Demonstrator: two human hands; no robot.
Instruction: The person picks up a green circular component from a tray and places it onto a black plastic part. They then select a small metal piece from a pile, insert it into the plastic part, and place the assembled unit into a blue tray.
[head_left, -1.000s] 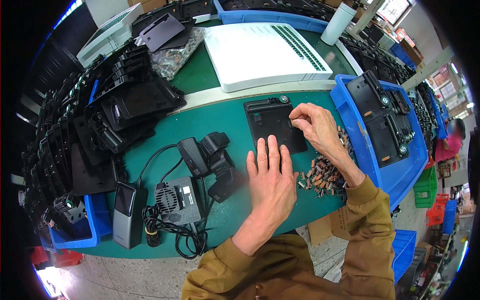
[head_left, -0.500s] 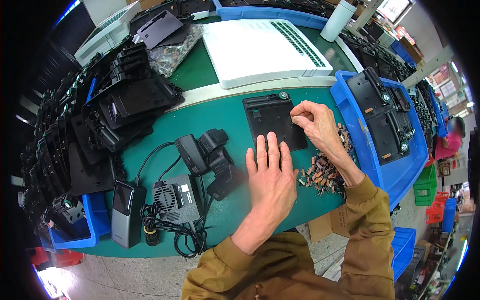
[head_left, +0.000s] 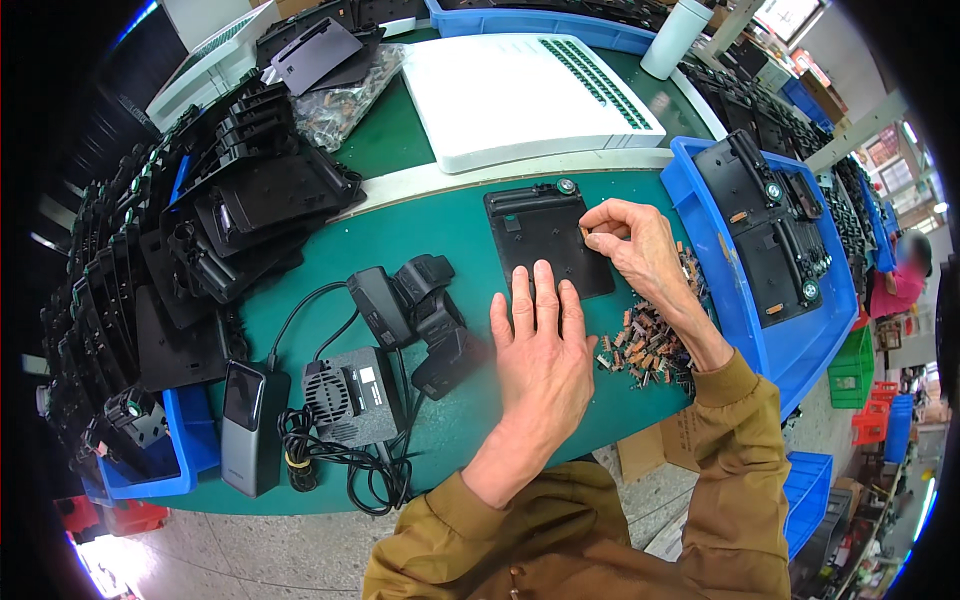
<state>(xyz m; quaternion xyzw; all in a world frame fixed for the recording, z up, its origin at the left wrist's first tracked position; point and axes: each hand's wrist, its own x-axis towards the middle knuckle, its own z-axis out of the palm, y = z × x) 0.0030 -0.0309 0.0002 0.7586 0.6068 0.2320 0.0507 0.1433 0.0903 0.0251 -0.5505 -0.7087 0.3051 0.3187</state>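
While left hand lies flat open on black plate | right hand grip pinches small clip | plate long axis runs away.

A white flat unit lies at twelve o'clock on the green bench. Stacked black brackets crowd nine o'clock; a blue bin sits at three, a small fan box at seven.

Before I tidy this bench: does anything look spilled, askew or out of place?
Only loosely. Small brown parts lie scattered in a heap on the green mat beside the right hand, not in a bin, and a black cable lies tangled near the front edge.
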